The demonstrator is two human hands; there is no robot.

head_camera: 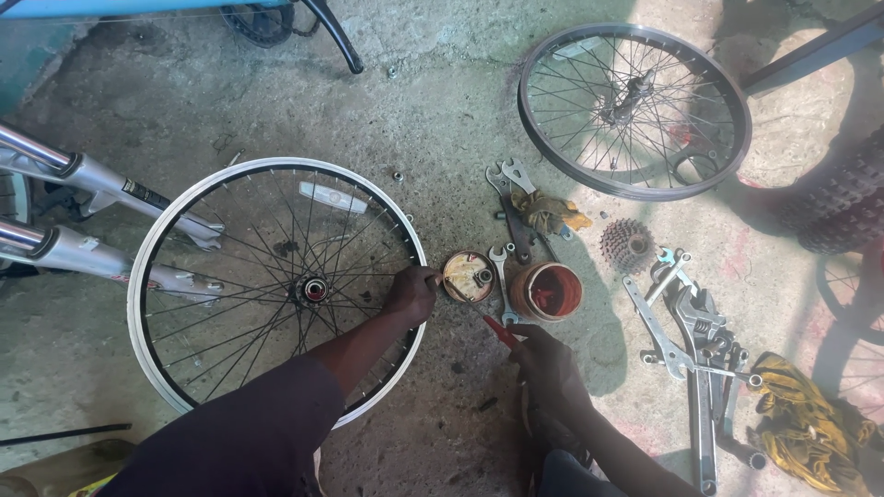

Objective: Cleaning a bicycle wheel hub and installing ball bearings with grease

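Observation:
A silver-rimmed spoked wheel lies flat on the concrete floor, its hub in the middle. My left hand is closed on the wheel's right rim. My right hand sits lower right and holds a red-handled tool that points up-left. Just beyond my left hand stands a round open tin with a small nut in it. Beside the tin lie a spanner and an orange tub.
A black wheel lies at the upper right. A rag, a sprocket cluster, several wrenches and a yellow cloth are spread to the right. Silver fork legs reach in from the left, and a knobby tyre is at the right edge.

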